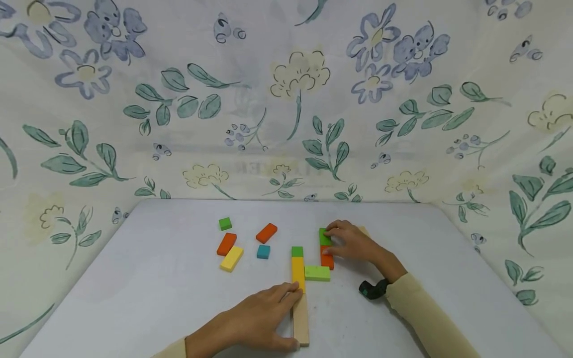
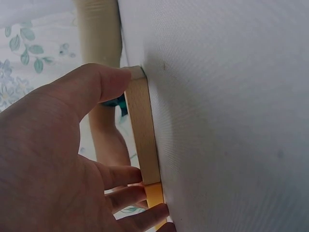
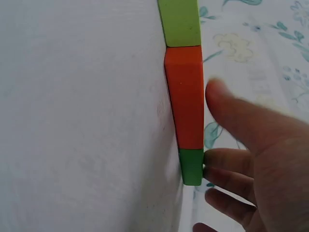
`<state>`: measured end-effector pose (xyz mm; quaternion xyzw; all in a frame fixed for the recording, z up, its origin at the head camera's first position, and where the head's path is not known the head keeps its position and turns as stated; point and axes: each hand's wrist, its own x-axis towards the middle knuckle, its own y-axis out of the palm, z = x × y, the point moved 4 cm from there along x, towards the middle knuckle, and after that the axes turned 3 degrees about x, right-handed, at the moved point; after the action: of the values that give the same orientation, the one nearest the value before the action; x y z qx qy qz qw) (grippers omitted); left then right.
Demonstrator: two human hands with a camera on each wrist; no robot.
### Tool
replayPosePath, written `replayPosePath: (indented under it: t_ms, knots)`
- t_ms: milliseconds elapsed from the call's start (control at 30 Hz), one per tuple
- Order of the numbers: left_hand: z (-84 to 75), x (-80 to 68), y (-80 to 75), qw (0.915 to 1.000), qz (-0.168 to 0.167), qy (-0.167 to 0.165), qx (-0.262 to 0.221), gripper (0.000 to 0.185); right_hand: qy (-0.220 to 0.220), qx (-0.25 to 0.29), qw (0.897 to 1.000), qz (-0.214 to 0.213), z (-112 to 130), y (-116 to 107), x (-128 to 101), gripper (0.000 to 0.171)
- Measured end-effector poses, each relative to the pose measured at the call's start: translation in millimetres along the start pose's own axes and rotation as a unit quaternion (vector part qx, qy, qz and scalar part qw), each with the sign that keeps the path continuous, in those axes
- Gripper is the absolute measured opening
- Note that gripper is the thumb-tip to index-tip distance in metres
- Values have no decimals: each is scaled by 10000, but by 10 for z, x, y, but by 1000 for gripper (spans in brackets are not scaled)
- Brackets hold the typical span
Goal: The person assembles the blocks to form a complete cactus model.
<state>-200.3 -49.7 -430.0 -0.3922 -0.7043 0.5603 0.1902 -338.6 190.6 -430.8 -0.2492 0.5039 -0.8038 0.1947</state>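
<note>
My left hand [image 1: 264,318] rests beside a plain wooden block [image 1: 301,320]. Its thumb touches that block's near end, and the fingertips reach the yellow-orange block [image 1: 298,273] in line beyond it. A small green block [image 1: 297,251] caps this row. A light green block [image 1: 317,273] joins the row sideways to a red-orange block [image 1: 327,258], which has a green block [image 1: 324,235] at its far end. Over these two is my right hand [image 1: 353,242]. In the right wrist view its fingertips touch the green block [image 3: 192,166], and the thumb stands slightly off the red-orange block [image 3: 187,99].
Left of the rows lie loose blocks: a small green block [image 1: 225,223], two red-orange blocks [image 1: 227,244], a yellow block [image 1: 232,259] and a blue block [image 1: 263,252]. A plain wooden piece [image 1: 363,230] shows partly behind my right hand. Floral cloth [image 1: 250,149] hangs behind the white table [image 1: 134,278].
</note>
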Motion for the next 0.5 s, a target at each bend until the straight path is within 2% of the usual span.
replayPosePath:
  t_ms: [133,233,500]
  knots:
    - [-4,0,-8,10000,-79,17,58,87,245,-147,9987,419,71,-36,-13,68]
    - [-2,0,-10,10000,-70,20,51,87,449,-31,9970,622,84,-39,-27,74]
    - [-3,1,-5,9998,114,-87,-117,87,372,95,9971,654,94,-11,-58,75]
